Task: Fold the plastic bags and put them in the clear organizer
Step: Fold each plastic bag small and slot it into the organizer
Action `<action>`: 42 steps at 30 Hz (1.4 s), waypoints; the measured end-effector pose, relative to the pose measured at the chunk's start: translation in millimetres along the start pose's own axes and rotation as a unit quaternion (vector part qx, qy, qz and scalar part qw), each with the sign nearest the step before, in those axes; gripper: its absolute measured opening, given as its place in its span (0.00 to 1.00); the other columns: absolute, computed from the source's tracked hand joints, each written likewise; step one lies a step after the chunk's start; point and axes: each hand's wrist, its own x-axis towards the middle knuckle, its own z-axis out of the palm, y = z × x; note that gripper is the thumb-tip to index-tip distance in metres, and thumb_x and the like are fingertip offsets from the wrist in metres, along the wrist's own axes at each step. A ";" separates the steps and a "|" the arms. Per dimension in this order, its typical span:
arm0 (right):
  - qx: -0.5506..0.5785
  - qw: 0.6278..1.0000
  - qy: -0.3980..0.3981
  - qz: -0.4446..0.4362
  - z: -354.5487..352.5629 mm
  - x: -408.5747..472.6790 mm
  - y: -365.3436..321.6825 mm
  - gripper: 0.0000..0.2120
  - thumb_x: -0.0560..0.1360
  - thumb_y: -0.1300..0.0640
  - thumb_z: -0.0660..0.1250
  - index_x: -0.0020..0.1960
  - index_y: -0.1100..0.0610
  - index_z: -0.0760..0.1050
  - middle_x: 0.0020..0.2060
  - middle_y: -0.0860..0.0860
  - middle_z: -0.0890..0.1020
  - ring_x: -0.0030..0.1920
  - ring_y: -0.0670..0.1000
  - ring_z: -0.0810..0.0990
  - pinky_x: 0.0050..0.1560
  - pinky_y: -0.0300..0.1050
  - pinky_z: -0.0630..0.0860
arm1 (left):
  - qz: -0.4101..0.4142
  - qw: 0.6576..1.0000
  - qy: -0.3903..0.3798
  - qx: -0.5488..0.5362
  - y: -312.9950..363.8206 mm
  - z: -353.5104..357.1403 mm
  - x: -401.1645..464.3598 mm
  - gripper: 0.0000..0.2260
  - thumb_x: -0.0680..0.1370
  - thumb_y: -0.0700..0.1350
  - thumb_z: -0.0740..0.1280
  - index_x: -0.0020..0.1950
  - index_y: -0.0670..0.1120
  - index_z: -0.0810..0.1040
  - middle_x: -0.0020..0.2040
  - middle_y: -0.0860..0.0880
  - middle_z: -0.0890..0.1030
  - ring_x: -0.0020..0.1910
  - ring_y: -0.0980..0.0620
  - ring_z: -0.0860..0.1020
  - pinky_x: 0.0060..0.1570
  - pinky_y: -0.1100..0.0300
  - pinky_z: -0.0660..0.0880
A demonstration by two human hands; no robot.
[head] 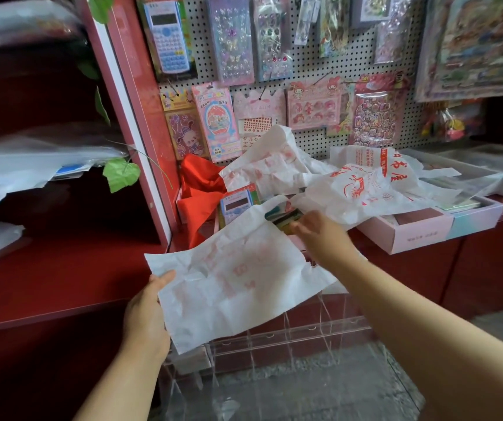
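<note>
Two hands (pixel 145 311) (pixel 320 235) on one bag (pixel 229 278); perhaps two more bags (pixel 274 165) (pixel 365 189) behind.

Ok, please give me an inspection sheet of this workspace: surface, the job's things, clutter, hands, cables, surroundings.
Surface: red counter ledge, mostly covered with boxes and bags.
Job's things: one white plastic bag with faded red print, spread out between both hands; more crumpled white bags heaped on the ledge; clear organizer below, its compartments look empty.
Clutter: red bag, boxed calculator, pink box.
Hands: left hand grips the bag's near edge; right hand holds its far end, fingers mostly hidden.
Cables: nothing seen.
Surroundings: pegboard hung with sticker packs; red shelves at left with clear plastic sheets.
</note>
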 end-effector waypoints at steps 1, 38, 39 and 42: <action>-0.046 0.998 -0.042 0.024 13.4 5.8 1.4 0.15 0.78 0.43 0.60 0.50 0.55 0.73 0.40 0.52 0.78 0.43 0.56 0.77 0.49 0.50 0.76 | -0.002 1.000 0.001 0.007 -0.2 -2.6 0.3 0.13 0.71 0.47 0.75 0.54 0.46 0.84 0.52 0.45 0.85 0.52 0.43 0.83 0.59 0.43 0.77; 0.360 0.928 -0.099 -0.003 -12.2 -27.5 5.0 0.15 0.66 0.66 0.75 0.45 0.48 0.86 0.47 0.52 0.86 0.50 0.53 0.84 0.54 0.49 0.78 | 0.129 0.974 -0.139 0.123 24.2 -46.1 -8.3 0.17 0.75 0.30 0.67 0.59 0.47 0.80 0.58 0.51 0.83 0.59 0.60 0.79 0.58 0.64 0.70; 0.371 0.923 -0.105 -0.008 -12.8 -27.0 4.0 0.15 0.62 0.63 0.76 0.45 0.47 0.86 0.47 0.53 0.86 0.50 0.54 0.85 0.54 0.49 0.79 | 0.138 0.973 -0.140 0.121 26.0 -46.1 -9.2 0.18 0.75 0.29 0.67 0.60 0.46 0.80 0.57 0.52 0.83 0.58 0.61 0.79 0.58 0.64 0.70; 0.389 0.915 -0.106 -0.021 -13.0 -24.6 4.4 0.19 0.54 0.56 0.78 0.45 0.48 0.86 0.46 0.54 0.86 0.48 0.53 0.85 0.50 0.43 0.81 | 0.158 0.971 -0.134 0.117 29.2 -47.9 -9.8 0.18 0.75 0.29 0.67 0.60 0.47 0.80 0.56 0.52 0.83 0.58 0.60 0.79 0.60 0.63 0.70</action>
